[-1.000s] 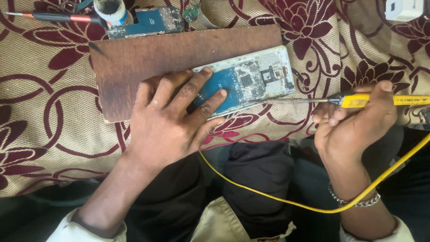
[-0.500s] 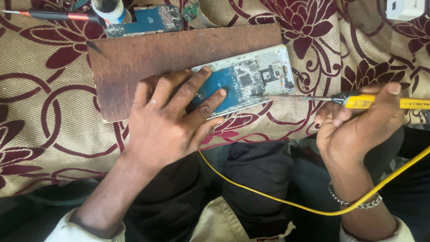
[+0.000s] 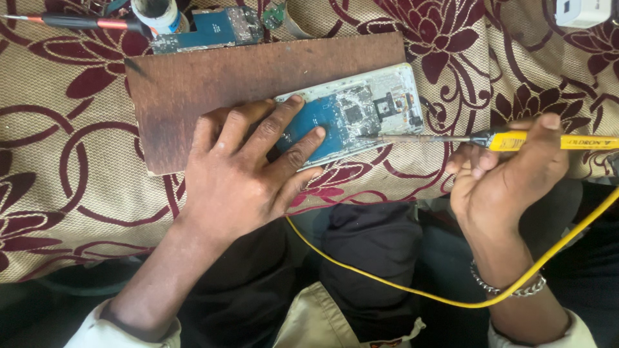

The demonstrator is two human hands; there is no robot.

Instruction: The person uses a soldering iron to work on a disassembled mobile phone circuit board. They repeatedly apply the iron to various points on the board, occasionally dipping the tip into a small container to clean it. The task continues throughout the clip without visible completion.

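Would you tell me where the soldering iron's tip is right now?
In the head view, the soldering iron in the right hand touches the opened phone on the wooden board.

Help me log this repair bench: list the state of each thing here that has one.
Opened white phone with blue circuit board: back off, flat on the board.
Yellow-handled soldering iron: tip on the circuit board.
Brown wooden board: flat on the cloth.
Left hand: pressing the phone down.
Right hand: gripping the iron.

Floral cloth point(image 3: 77, 148), screwdriver point(image 3: 77, 22), spare circuit board point(image 3: 209, 29)
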